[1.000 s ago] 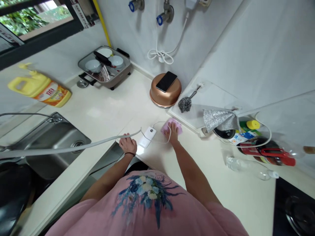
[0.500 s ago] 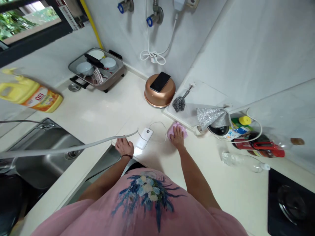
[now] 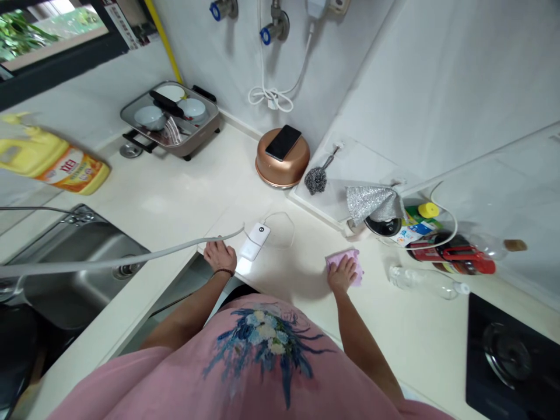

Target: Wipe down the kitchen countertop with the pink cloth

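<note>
My right hand (image 3: 342,274) presses a pink cleaning cloth (image 3: 356,265) against the white countertop (image 3: 301,309), fingers stretched over it. The cloth's edges show around the fingers. My left hand (image 3: 220,256) lies at the counter's front edge with its fingers out on the surface, holding nothing. A pale cable (image 3: 175,253) passes across its fingertips. Just right of that hand sits a white power bank (image 3: 255,241) with a thin white cord looping from its upper end.
A steel sink (image 3: 83,274) is at left. Along the back stand an electric pan with bowls (image 3: 188,149) and a copper-coloured pot (image 3: 280,166) with a black phone (image 3: 283,143) on top. Rightward lie a clear bottle (image 3: 424,283) and a black stove (image 3: 507,361).
My right hand has slid the pink cloth to the right and closer to me, away from the power bank's cord. The left hand stays at the counter edge.
</note>
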### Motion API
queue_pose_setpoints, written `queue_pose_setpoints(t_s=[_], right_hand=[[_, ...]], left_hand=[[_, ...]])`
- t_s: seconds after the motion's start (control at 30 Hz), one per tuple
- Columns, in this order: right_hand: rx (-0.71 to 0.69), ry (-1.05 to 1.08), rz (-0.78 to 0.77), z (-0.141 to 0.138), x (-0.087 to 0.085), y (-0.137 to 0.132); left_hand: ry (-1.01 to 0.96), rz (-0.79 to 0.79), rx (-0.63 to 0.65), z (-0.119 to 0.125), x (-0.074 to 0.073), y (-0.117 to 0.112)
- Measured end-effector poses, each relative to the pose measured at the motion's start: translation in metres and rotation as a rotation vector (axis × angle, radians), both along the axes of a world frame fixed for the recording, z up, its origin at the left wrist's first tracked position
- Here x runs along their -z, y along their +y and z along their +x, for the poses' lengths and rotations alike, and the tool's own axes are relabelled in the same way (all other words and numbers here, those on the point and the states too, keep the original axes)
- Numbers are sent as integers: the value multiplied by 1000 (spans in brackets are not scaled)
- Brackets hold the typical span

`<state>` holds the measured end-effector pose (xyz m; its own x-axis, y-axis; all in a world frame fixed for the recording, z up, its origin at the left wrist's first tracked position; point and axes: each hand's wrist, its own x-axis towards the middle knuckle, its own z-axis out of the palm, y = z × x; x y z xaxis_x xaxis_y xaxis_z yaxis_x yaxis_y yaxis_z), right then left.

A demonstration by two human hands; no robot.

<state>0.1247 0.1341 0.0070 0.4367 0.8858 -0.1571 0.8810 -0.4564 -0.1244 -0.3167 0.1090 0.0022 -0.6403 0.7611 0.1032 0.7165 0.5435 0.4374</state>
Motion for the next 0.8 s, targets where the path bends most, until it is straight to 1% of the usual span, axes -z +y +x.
queue_pose_setpoints(t_s=[0.07, 0.17, 0.27, 0.33, 0.4, 0.47, 0.5, 0.57, 0.63, 0.7, 0.8], right_hand=[[-127, 36, -3, -36, -1, 13], [-392, 56, -6, -101, -3, 30], [-666, 71, -23, -165, -5, 36], [-791, 131, -6, -196, -7, 33], [-853, 191, 14, -211, -8, 26], [-875, 215, 22, -209, -8, 19], [-872, 213, 22, -201, -7, 16], [-826, 192, 23, -176, -5, 9], [-720, 159, 26, -140, -4, 0], [-587, 126, 26, -97, -2, -14], [-372, 80, 15, -26, -1, -48]], left_hand=[[-5, 1, 0, 0, -1, 0], [-26, 0, 4, 0, -2, 0], [-26, -7, 0, 1, -3, 0], [-18, -10, -7, 1, -4, 0], [-8, -13, -10, 2, -5, 0], [2, -14, -3, 1, -4, 0], [5, -13, 1, 1, -4, 0], [6, -5, 4, 0, -2, 0], [2, 5, 4, 0, -1, -1], [0, 13, 5, 0, 0, -1], [5, 21, 8, 0, 1, -1]])
